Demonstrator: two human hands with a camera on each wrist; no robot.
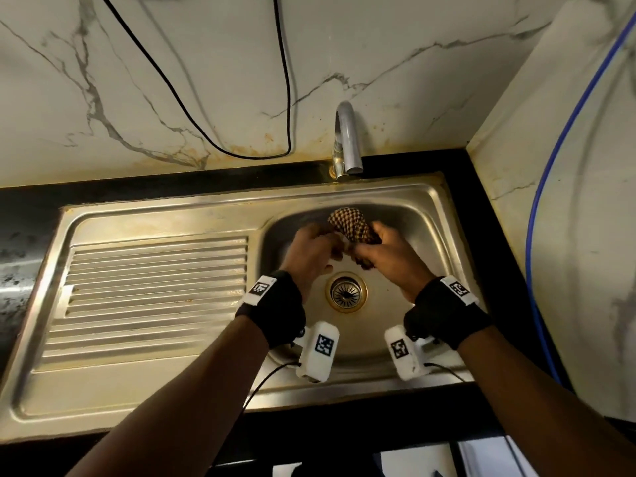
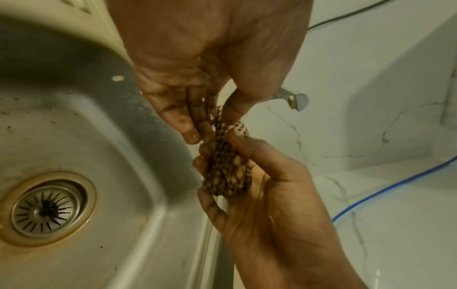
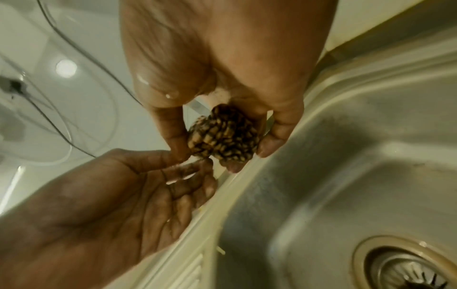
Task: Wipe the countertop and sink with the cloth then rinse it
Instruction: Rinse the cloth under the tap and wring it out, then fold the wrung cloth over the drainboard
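While both hands meet over the sink bowl (image 1: 426, 228), the right hand (image 1: 389, 256) holds the cloth (image 1: 352, 225), a brown and tan checked rag bunched into a wad. Seen from the right wrist, its thumb and fingers (image 3: 274, 144) curl round the cloth (image 3: 223, 135) and pinch it, and the wad sticks out past the fingertips. From the head view the cloth rises above the two hands, near the back wall of the bowl and below the tap (image 1: 347, 139). The left hand (image 1: 309, 253) sits just beside the right one. From the left wrist, its fingers (image 2: 190, 115) lie fairly straight and close together, and the thumb and fingertips reach the upper end of the cloth (image 2: 227, 172); whether they truly grip it cannot be told. Both hands look wet. The drain (image 1: 346, 292) lies below and between the wrists. Left of the bowl runs the ribbed draining board (image 1: 155, 297). The dark countertop (image 1: 481, 201) frames the sink on every side. A black cable (image 1: 285, 98) hangs down the marble wall, and a blue hose (image 1: 550, 187) curves along the right wall
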